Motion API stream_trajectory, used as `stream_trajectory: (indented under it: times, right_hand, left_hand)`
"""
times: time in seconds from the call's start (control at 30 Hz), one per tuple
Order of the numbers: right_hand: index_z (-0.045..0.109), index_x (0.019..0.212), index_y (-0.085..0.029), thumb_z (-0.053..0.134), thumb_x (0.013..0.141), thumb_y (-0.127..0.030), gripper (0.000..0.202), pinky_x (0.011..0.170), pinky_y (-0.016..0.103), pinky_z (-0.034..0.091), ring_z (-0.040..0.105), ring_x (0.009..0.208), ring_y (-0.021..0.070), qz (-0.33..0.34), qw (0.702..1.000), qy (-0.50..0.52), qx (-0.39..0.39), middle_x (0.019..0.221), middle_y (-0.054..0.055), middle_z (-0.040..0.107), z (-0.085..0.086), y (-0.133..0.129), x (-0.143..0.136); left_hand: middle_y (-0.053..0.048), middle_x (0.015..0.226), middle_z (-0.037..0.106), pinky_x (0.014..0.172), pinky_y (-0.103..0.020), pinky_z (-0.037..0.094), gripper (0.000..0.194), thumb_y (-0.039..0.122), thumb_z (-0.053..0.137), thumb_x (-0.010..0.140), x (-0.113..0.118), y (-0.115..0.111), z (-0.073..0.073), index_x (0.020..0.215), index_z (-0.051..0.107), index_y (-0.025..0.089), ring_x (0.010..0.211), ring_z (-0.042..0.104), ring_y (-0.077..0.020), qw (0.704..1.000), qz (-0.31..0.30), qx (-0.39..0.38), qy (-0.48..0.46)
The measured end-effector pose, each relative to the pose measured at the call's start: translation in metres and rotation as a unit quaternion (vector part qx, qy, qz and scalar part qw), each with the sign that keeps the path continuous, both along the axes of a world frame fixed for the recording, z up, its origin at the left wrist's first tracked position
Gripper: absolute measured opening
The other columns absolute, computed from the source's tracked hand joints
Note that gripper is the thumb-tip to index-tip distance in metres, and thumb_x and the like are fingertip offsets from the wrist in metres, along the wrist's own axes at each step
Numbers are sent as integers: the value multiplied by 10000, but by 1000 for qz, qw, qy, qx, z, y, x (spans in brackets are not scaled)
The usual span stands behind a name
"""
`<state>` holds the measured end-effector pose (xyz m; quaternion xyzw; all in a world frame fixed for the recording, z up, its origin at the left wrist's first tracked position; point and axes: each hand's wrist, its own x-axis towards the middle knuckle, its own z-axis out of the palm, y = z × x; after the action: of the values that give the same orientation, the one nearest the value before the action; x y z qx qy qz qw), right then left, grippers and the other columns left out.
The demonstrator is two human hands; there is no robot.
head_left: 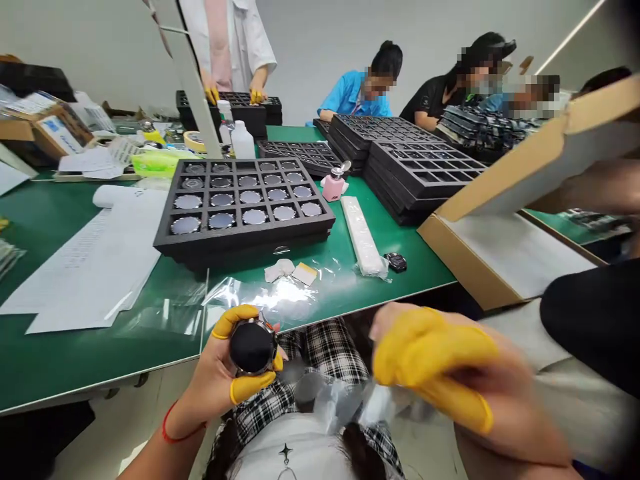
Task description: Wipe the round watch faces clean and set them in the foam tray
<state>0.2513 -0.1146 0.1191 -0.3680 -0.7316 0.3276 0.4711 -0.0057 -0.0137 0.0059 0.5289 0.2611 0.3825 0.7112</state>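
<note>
My left hand (227, 367), with yellow finger cots, is closed around a round watch case (253, 347). Its black face is turned up toward me. To the right my right hand (435, 367), also in yellow finger cots, is smeared by motion with its fingers pressed together. A blurred strip of clear film (340, 403) with round patches stretches from it toward the watch, above my lap. Whether the strip touches the watch I cannot tell. Beyond both hands, a black foam tray (245, 243) on the table holds rows of round watch cases.
On the green table (165, 360) lie paper sheets (85, 267), clear plastic film, a white wrapped bar (363, 237) and a small black part (396, 262). A pink pump bottle (333, 187) stands behind. Stacked trays (420, 173) and an open cardboard box (480, 260) are rightward. Several people work opposite.
</note>
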Motion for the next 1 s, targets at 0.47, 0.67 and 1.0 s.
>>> stream_trajectory:
  times: [0.47,0.67,1.0]
  right_hand:
    - [262,517,-244,644,693,-610,557,728,450,513,490,606,193,130,924,312,-181,552,-21,353,-104,133,-51]
    - [477,609,-232,725,732,-460,359,777,423,510,559,683,185,50,938,273,-206,623,-16,510,-97,134,-36]
    - [551,1187,-194,612,810,-217,382,602,274,479,563,689,128,-102,954,79,-272,876,29,667,-65,113,-49]
  left_hand:
    - [7,710,703,821,-429,558,696,258,819,655,7,8,2,1219,411,282,895,731,-294,993,-74,-89,-39]
    - [-35,920,734,907,-432,554,583,200,774,736,3,16,-4,1183,406,272,992,720,-279,999,-14,-35,31]
    - [30,910,639,928,-446,576,530,91,795,668,3,18,-24,1011,444,291,900,750,-261,932,250,254,68]
